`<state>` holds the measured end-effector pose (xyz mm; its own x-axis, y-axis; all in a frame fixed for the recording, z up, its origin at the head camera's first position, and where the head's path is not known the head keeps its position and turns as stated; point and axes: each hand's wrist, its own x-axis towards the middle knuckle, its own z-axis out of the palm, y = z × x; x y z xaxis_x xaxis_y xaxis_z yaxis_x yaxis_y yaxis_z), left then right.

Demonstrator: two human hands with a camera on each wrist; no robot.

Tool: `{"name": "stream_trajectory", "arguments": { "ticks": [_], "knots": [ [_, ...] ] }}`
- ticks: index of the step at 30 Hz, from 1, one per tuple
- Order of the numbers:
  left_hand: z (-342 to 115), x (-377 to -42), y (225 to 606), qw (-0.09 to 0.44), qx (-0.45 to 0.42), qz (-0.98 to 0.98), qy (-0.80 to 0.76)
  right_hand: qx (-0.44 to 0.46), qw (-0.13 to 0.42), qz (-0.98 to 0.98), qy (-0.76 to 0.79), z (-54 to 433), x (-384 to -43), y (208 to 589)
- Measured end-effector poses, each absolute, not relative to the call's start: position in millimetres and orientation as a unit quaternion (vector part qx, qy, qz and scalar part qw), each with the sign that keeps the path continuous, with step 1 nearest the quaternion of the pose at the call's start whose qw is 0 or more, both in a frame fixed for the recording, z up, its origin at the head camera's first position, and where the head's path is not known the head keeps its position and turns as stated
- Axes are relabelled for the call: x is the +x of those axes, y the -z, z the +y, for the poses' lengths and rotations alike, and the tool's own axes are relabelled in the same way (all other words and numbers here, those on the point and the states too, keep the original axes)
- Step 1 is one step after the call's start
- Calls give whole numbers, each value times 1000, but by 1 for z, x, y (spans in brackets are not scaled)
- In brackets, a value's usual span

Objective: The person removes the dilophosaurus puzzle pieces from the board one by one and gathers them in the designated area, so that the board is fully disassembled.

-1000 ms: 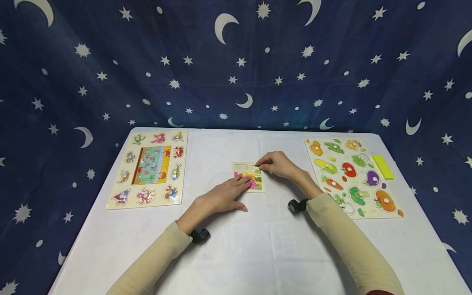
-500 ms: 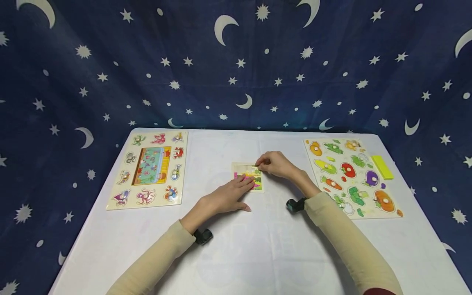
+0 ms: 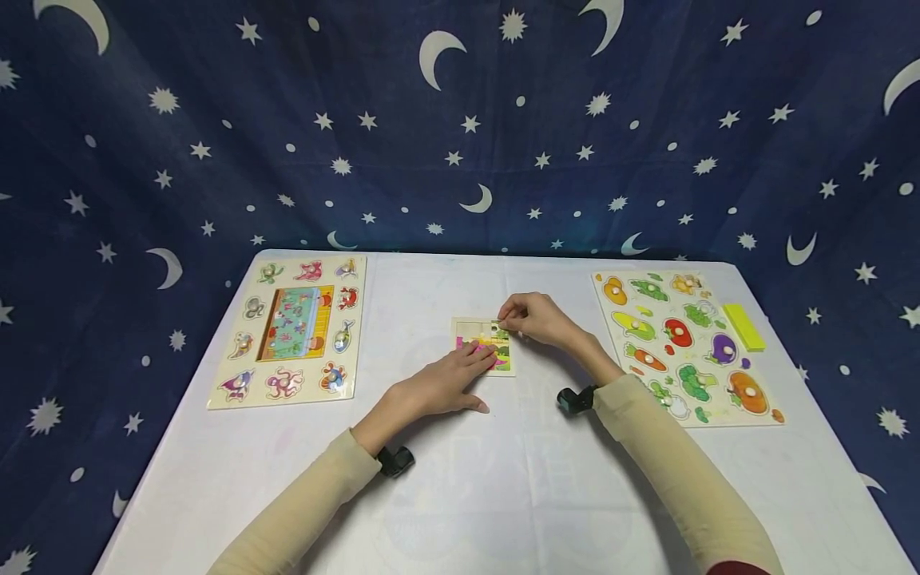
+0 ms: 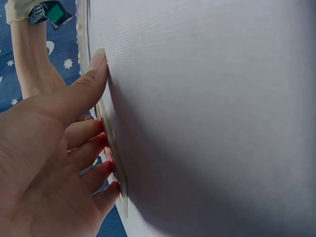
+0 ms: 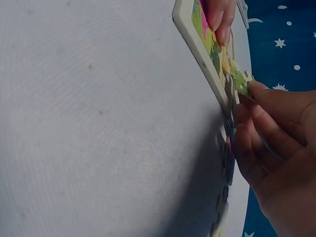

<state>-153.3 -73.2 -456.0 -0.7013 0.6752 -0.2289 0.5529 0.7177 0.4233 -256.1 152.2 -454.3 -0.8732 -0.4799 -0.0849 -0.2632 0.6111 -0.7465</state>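
A small square jigsaw puzzle in a pale wooden frame (image 3: 511, 372) lies mid-table, its picture pink, yellow and green. My left hand (image 3: 440, 383) rests on it with extended fingers, covering its lower left part. In the left wrist view, the fingertips (image 4: 101, 170) press on the puzzle and the thumb stays off to the side. At the frame's upper right corner, my right hand (image 3: 541, 319) pinches a green puzzle piece (image 5: 242, 83) between thumb and fingers. The right wrist view has this piece tilted up out of the frame, beside a bare pale part of the backing.
On the left lies a sea-animal peg puzzle board (image 3: 217, 391). A vegetable peg puzzle board (image 3: 611, 319) is on the right, with a yellow block (image 3: 744, 327) by its far edge. White cloth covers the table (image 3: 489, 495); a dark blue starry curtain (image 3: 402, 184) hangs behind.
My left hand has slid slightly right over the puzzle. The right hand stays at the corner, and the pinched piece's edge now shows tilted up.
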Motion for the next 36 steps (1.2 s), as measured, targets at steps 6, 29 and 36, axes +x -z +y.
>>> {"name": "stream_trajectory", "arguments": {
  "ticks": [6, 29, 36],
  "knots": [
    [-71, -152, 455, 193, 334, 908, -166, -203, 141, 879, 408, 157, -255, 457],
    [-73, -151, 454, 193, 317, 909, -188, -127, 147, 885, 424, 224, -254, 451],
    [-72, -151, 455, 190, 319, 909, -191, -109, 153, 896, 403, 251, -256, 452]
  ]
}}
